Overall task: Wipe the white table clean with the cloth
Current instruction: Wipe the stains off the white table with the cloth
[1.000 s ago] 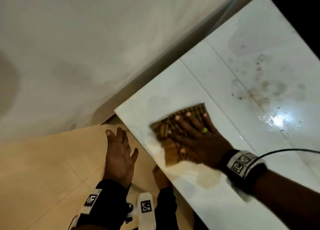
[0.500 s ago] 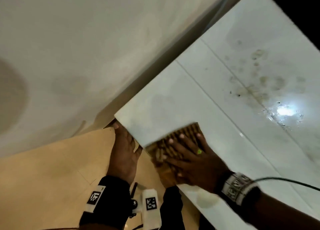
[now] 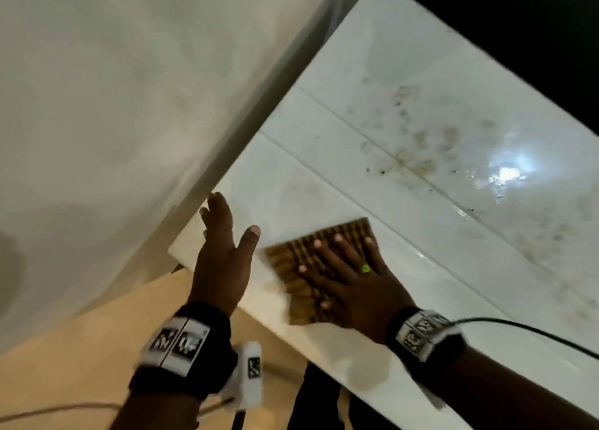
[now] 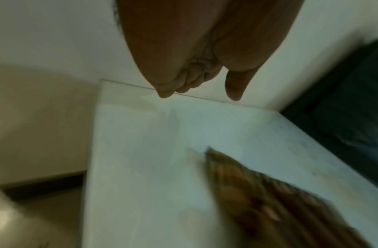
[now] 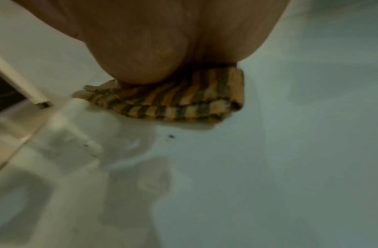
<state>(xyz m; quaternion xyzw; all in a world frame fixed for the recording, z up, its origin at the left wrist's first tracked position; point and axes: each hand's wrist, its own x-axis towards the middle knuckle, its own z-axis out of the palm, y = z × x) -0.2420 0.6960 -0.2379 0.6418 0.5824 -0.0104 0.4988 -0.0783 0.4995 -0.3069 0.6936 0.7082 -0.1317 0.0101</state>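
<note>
From the head view, your right hand [image 3: 353,277] lies flat on the cloth [image 3: 311,267], fingers spread straight, pressing it onto the table [image 3: 324,157] near the corner closest to you. Your left hand [image 3: 223,257] hovers just left of the cloth, fingers straight, holding nothing. Brown stains [image 3: 418,157] sit well beyond the cloth.

The left wrist view shows relaxed fingertips [image 4: 232,90] above the table's far edge.

In the right wrist view the cloth [image 5: 184,102] is folded in layers under your palm. It looks soft, light and floppy, so it likely bunches; press through its middle rather than pinching an edge.
</note>
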